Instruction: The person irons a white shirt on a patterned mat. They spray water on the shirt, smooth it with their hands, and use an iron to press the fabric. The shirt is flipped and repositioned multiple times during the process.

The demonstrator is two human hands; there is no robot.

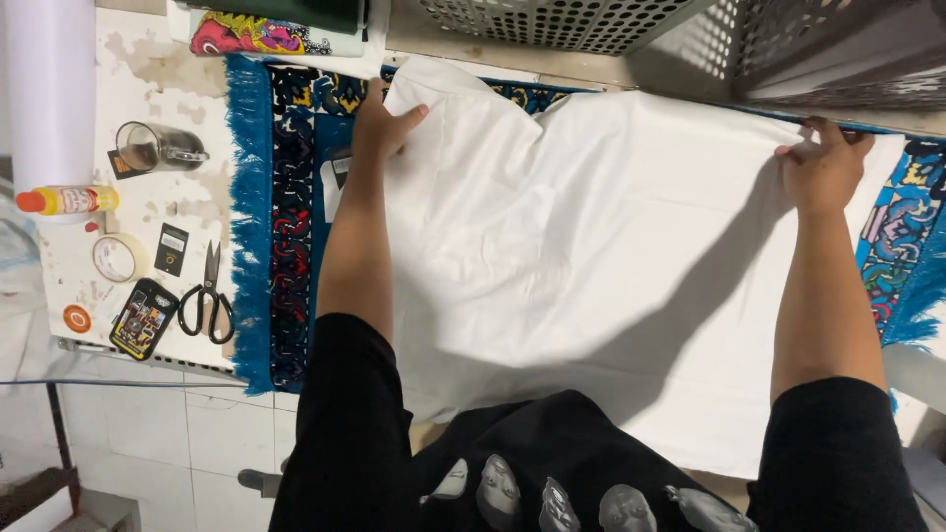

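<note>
White cloth lies spread over the patterned rug; left hand and right hand pinch its far-edge corners (smoothing step; equal tension advisable).

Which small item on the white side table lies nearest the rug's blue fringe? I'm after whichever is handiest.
The black-handled scissors; the tape roll and glass mug lie farther left.
</note>
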